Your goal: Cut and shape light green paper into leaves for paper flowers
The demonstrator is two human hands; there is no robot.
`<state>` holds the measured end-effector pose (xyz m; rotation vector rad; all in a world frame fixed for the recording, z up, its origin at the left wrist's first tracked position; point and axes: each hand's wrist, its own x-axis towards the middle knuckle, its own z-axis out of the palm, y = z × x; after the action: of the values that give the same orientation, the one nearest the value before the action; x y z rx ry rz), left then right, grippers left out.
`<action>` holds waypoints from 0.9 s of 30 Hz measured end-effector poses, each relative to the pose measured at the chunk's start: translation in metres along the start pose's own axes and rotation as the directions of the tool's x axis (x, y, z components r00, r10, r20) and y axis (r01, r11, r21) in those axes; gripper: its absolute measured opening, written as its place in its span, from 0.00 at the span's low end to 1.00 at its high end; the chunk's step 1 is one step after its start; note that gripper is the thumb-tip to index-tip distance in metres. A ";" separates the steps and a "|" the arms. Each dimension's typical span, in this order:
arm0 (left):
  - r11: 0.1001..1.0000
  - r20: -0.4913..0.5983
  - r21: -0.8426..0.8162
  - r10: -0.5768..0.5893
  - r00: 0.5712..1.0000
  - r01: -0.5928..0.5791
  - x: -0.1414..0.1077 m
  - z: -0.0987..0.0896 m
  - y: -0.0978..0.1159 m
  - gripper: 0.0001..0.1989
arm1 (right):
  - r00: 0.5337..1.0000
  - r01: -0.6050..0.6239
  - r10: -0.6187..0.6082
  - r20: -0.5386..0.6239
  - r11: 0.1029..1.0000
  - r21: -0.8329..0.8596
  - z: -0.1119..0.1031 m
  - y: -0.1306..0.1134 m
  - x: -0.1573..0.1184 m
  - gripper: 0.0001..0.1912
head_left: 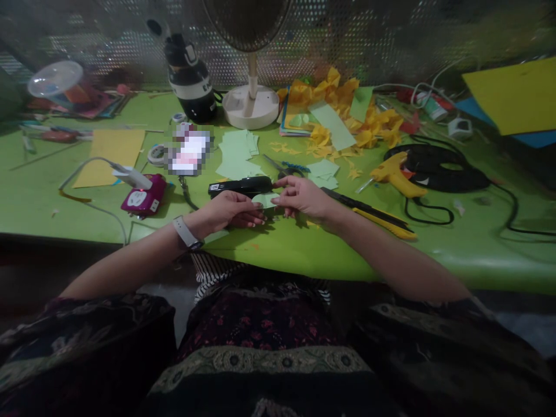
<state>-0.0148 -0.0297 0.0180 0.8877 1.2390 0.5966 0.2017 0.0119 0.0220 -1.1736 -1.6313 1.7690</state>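
A small piece of light green paper [264, 200] is held between my two hands, above the front part of the green table. My left hand [232, 208], with a watch at the wrist, pinches its left side. On its right edge are the closed fingertips of my right hand [302, 198]. Just behind the hands lies a black stapler [241, 186]. Scissors [286, 169] rest beyond my right hand, partly hidden by it. A yellow and black box cutter [382, 223] sits beside my right forearm.
Light green paper pieces [238, 153] lie beyond the stapler. Orange crepe paper [339, 95] is heaped behind. A yellow glue gun [397, 176] with a cable is at right; a purple power adapter [145, 196] is at left. A bottle [191, 81] and a fan [251, 107] stand at the back.
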 end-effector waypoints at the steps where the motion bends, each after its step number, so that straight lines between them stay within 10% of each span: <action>1: 1.000 0.000 0.007 0.007 1.000 -0.007 0.000 0.001 0.000 0.07 | 1.000 0.005 -0.005 0.000 1.000 0.003 0.000 0.000 0.000 0.15; 12: 0.977 -0.039 0.172 0.132 0.990 -0.123 0.001 0.002 -0.004 0.11 | 0.999 -0.053 0.053 0.004 0.999 -0.013 0.000 0.002 0.005 0.05; 27: 0.973 -0.103 0.230 0.022 0.994 0.003 0.009 0.002 0.004 0.11 | 0.987 -0.160 0.161 -0.005 0.984 0.082 -0.001 0.016 0.022 0.10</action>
<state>-0.0100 -0.0206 0.0163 1.0668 1.4203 0.5191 0.1948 0.0270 0.0009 -1.3069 -1.4790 1.9050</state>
